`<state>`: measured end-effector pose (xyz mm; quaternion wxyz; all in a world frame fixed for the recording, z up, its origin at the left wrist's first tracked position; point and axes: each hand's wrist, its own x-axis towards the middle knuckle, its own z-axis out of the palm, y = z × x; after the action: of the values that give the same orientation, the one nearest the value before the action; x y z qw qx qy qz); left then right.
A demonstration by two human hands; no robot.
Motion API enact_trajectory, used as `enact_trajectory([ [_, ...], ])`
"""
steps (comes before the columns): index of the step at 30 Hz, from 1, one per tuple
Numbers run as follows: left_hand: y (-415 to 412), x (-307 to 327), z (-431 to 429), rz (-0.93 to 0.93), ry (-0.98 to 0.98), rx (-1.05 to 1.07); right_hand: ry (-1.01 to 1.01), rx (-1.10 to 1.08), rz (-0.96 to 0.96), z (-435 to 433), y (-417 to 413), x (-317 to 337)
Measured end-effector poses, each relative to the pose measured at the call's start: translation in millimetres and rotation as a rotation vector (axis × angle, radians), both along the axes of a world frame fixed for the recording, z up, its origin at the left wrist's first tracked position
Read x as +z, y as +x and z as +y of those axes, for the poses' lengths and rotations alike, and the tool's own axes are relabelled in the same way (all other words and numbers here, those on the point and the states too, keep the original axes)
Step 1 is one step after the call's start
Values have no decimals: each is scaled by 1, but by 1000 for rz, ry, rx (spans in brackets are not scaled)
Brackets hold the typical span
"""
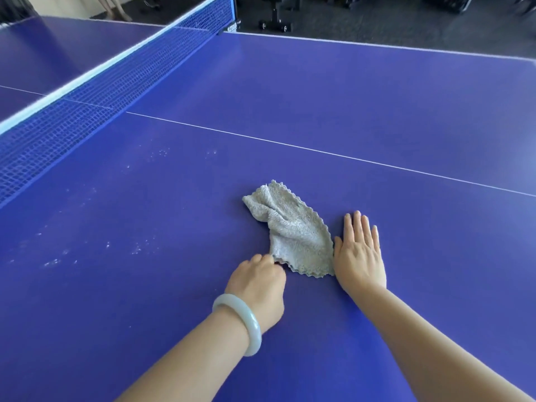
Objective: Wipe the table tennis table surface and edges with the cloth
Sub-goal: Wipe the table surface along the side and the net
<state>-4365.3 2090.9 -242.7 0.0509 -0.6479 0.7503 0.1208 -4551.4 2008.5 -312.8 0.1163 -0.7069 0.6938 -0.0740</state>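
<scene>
A grey fluffy cloth [293,230] lies crumpled on the blue table tennis table [348,111], in the near half. My left hand [258,281], with a pale bangle on the wrist, pinches the cloth's near left corner with curled fingers. My right hand [359,253] lies flat on the table just right of the cloth, fingers straight, its thumb side touching the cloth's edge. White dusty smudges [136,248] mark the surface to the left of the cloth.
The blue net [95,85] with a white top band runs diagonally across the left side. A white centre line [319,152] crosses the table beyond the cloth. Past the far edge is dark floor with black wheeled equipment [275,15].
</scene>
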Motion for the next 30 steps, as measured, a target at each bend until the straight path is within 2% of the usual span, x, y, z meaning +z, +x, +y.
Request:
enact_trajectory([
  [1, -4, 7, -6, 34, -126, 36, -19, -3, 6, 1, 1, -1],
  [3, -11, 16, -30, 80, -230, 80, -22, 8, -3, 0, 1, 0],
  [5, -17, 14, -61, 28, -233, 64, -14, 37, 18, 0, -2, -2],
  [8, -21, -3, -99, -152, -201, 57, 15, 65, 80, -1, -4, -4],
  [11, -26, -11, -117, -163, -236, 57, 17, 60, 88, -3, -1, -4],
  [14, -21, -11, -98, -139, -168, 100, 10, 63, 95, -3, -1, -4],
  [20, 19, -11, 23, 41, 41, 150, -15, 64, 120, -1, 1, -3],
  [23, 24, -7, 40, 102, 5, 236, -10, 61, 143, 0, 2, -2],
  [26, 12, -4, 27, 131, -112, 87, 0, 58, 141, 1, 3, 0],
  [28, 1, -3, 17, 123, -109, -38, -4, 54, 139, 2, 3, -1],
  [30, -3, -3, 14, 126, -63, -36, -6, 55, 139, 1, 1, -1],
])
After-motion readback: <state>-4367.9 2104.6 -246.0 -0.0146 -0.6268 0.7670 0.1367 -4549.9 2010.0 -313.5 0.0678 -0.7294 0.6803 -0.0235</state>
